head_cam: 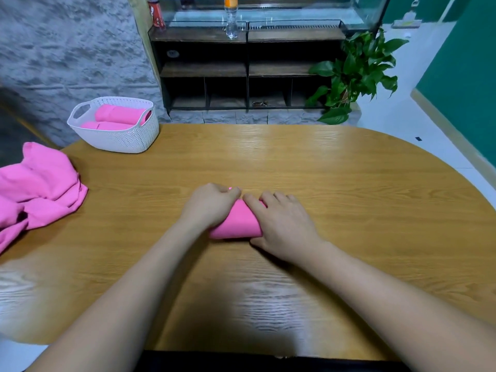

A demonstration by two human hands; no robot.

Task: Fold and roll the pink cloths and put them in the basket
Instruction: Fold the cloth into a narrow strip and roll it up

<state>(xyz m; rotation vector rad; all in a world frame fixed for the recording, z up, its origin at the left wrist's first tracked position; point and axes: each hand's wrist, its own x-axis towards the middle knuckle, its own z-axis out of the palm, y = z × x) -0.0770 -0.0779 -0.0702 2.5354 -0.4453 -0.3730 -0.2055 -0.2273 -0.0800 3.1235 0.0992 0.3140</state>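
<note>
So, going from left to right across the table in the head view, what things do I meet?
Loose pink cloths → white basket → left hand → rolled pink cloth → right hand.

A rounded wooden table point(335, 170) with a glossy grain top carries a white woven basket point(126, 140) at its far left corner, a heap of loose pink cloths point(37, 189) at the left edge, and a pink roll point(239, 224) near the middle.
</note>
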